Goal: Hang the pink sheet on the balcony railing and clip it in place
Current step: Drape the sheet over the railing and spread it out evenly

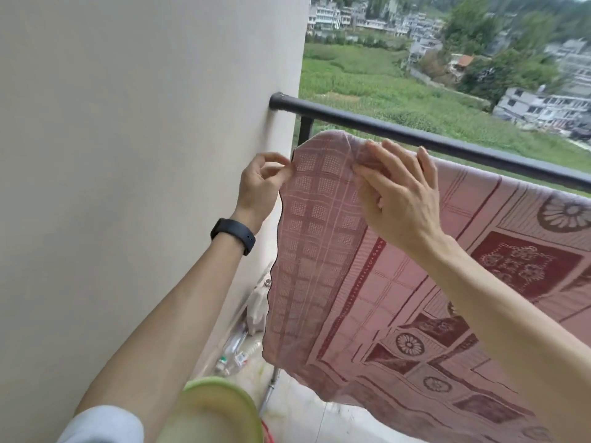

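Observation:
The pink sheet (pixel 367 282), patterned with dark red squares and flowers, hangs over the black balcony railing (pixel 463 143) and drapes down on my side. My left hand (pixel 260 183) pinches the sheet's left edge near its top corner, close to the wall. My right hand (pixel 399 196) lies on the sheet's top fold just below the rail, its thumb and fingertips pinching the cloth. The left end of the rail, up to the wall, is bare. No clip is visible.
A cream wall (pixel 144 155) stands at the left, where the railing meets it. On the floor by the wall lie plastic bottles (pixel 235 353) and a white bag (pixel 256 311). A green rounded thing (pixel 220 407) is blurred at the bottom. Fields and houses lie beyond.

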Demonstrator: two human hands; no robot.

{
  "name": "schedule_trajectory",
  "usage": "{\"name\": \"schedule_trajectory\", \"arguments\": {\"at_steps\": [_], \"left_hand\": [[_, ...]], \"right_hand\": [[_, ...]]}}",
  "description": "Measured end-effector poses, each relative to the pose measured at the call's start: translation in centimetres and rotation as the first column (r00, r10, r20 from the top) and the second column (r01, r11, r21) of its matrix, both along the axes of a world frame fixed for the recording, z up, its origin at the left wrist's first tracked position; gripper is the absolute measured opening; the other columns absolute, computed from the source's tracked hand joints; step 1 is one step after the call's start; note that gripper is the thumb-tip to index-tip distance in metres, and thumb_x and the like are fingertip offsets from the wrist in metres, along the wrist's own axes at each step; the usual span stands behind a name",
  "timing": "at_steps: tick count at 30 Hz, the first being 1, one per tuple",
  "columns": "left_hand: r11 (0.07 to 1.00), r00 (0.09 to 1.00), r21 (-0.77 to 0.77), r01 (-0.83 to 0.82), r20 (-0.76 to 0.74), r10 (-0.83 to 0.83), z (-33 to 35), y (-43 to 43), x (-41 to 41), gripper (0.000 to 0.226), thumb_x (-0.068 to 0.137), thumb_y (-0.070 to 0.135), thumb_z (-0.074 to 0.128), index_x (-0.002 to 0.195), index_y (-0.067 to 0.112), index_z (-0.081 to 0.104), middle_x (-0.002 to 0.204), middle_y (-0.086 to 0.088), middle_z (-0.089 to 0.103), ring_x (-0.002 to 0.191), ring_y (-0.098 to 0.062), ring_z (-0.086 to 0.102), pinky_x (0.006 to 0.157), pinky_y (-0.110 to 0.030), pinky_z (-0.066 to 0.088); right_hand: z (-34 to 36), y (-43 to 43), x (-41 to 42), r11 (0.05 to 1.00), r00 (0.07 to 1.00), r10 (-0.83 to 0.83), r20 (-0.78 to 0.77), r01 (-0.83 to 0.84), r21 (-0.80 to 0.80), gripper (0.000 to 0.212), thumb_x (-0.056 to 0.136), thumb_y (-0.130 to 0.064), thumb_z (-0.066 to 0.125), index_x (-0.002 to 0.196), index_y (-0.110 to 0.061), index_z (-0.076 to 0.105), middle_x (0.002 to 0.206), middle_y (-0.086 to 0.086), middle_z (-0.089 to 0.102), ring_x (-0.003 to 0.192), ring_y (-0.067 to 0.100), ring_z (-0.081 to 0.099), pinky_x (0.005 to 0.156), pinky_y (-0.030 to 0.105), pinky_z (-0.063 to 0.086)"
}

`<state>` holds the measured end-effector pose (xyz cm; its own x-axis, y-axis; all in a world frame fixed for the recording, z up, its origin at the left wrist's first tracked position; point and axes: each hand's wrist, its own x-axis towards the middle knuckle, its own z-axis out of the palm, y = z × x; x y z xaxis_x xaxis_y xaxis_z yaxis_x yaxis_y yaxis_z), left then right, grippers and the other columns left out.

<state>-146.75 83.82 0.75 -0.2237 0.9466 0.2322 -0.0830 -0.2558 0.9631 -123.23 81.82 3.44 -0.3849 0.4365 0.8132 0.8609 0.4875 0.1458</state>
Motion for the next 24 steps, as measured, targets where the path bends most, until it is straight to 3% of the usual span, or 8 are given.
{"name": "schedule_trajectory", "arguments": {"at_steps": [3,7,10,12,15,17,21,24], "left_hand": [[0.992,0.996,-0.093,0.085,0.011,-0.084,0.8,0.1,0.1,0.021,0.089,0.017,0.065,0.11,0.015,0.059,0.101,-0.006,0.068,0.083,-0.016,0.066,0.076,-0.03,0.053],[0.994,0.997,-0.092,0.063,-0.046,-0.068,2.6,1.1,1.5,0.04,0.094,0.043,0.06,0.123,0.016,0.055,0.12,0.0,0.062,0.106,-0.013,0.062,0.08,-0.023,0.047],[0.966,0.97,-0.182,0.183,-0.129,-0.208,4.1,2.4,1.6,0.049,0.094,0.053,0.055,0.126,0.016,0.063,0.123,0.0,0.067,0.112,-0.016,0.063,0.094,-0.03,0.049],[0.954,0.964,-0.173,0.244,-0.066,-0.258,4.3,2.8,1.5,0.04,0.094,0.045,0.062,0.114,0.011,0.071,0.112,-0.006,0.073,0.101,-0.019,0.069,0.089,-0.033,0.054],[0.982,0.987,-0.105,0.157,-0.03,-0.16,4.0,2.8,0.8,0.012,0.09,0.029,0.07,0.097,0.02,0.068,0.102,-0.003,0.071,0.087,-0.011,0.067,0.073,-0.019,0.048],[0.991,0.992,-0.056,0.123,-0.021,-0.124,3.7,2.1,0.5,0.007,0.089,0.023,0.073,0.091,0.024,0.067,0.093,0.0,0.07,0.084,-0.014,0.068,0.065,-0.013,0.047],[0.997,0.999,0.071,0.042,-0.011,-0.041,3.1,1.3,-0.3,0.012,0.086,0.016,0.075,0.093,0.024,0.07,0.093,-0.002,0.073,0.077,-0.013,0.068,0.067,-0.02,0.051],[0.998,1.0,0.059,0.023,0.004,-0.024,3.8,1.9,-0.6,0.018,0.086,0.016,0.075,0.098,0.026,0.066,0.098,-0.002,0.072,0.081,-0.014,0.067,0.069,-0.024,0.052]], "right_hand": [[3.2,0.0,-1.1,0.981,0.98,-0.147,-0.134,0.127,-0.15,0.042,0.097,-0.05,0.047,0.125,-0.023,0.062,0.139,0.0,0.055,0.127,0.022,0.048,0.111,0.048,0.028],[4.2,2.1,-3.4,0.888,0.949,-0.312,0.042,0.307,-0.343,0.06,0.096,-0.067,0.026,0.138,-0.03,0.048,0.136,-0.001,0.058,0.124,0.026,0.051,0.108,0.051,0.028],[2.6,2.8,-3.8,0.918,0.948,-0.32,0.006,0.311,-0.246,0.044,0.101,-0.055,0.032,0.132,-0.033,0.056,0.124,-0.007,0.066,0.109,0.025,0.058,0.096,0.046,0.031],[1.7,2.9,-3.6,0.958,0.966,-0.248,-0.073,0.234,-0.165,0.038,0.103,-0.047,0.038,0.132,-0.034,0.059,0.126,-0.011,0.066,0.109,0.021,0.058,0.097,0.043,0.03],[1.0,3.1,-2.9,0.989,0.983,-0.131,-0.13,0.121,-0.082,0.034,0.103,-0.034,0.045,0.132,-0.031,0.063,0.131,-0.012,0.065,0.115,0.017,0.058,0.101,0.04,0.031],[0.7,3.0,-2.6,0.998,0.988,-0.056,-0.147,0.05,-0.046,0.033,0.102,-0.026,0.049,0.13,-0.028,0.065,0.132,-0.008,0.065,0.12,0.017,0.058,0.105,0.042,0.034],[-0.5,2.3,-1.9,0.999,0.996,-0.02,-0.092,0.017,-0.036,0.035,0.099,-0.022,0.053,0.132,-0.027,0.064,0.139,-0.006,0.059,0.135,0.021,0.049,0.113,0.051,0.03],[0.3,1.5,-1.8,0.998,0.997,-0.034,-0.068,0.031,-0.048,0.031,0.099,-0.03,0.055,0.127,-0.029,0.067,0.138,-0.007,0.061,0.134,0.019,0.051,0.113,0.051,0.03]]}}
